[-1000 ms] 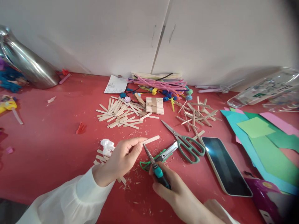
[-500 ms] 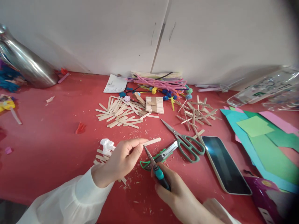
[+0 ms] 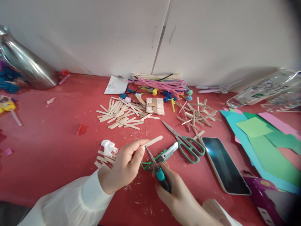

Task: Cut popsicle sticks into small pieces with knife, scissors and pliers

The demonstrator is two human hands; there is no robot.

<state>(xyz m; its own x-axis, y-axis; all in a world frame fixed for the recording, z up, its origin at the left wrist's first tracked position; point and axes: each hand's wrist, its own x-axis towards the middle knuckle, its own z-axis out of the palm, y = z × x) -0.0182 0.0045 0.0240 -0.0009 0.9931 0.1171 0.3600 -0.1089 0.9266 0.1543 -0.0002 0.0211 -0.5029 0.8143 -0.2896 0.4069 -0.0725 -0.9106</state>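
Between the thumb and fingers of my left hand (image 3: pixel 128 161) is a wooden craft stick (image 3: pixel 154 141), its free end pointing up and right. My right hand (image 3: pixel 172 190) is closed round the teal and black handle of a small craft knife (image 3: pixel 158 174). The speckled blade points up and left, its tip close to the stick near my left thumb; whether it touches, I cannot tell. A green utility knife (image 3: pixel 168 152) lies behind the blade. Grey-green scissors (image 3: pixel 188 144) rest just beyond. Wood shavings are scattered under both hands.
Loose craft sticks (image 3: pixel 119 114), a bundled stack (image 3: pixel 157 106) and cut sticks (image 3: pixel 199 114) lie farther back, before pipe cleaners (image 3: pixel 160 84). A phone (image 3: pixel 225 166) and coloured paper (image 3: pixel 265 141) are at right. A steel jug (image 3: pixel 30 59) stands left; white tissue (image 3: pixel 109 147) lies by my left wrist.
My left hand has turned slightly, and the free end of the craft stick has tilted a little upward. My right hand with the craft knife has hardly moved.
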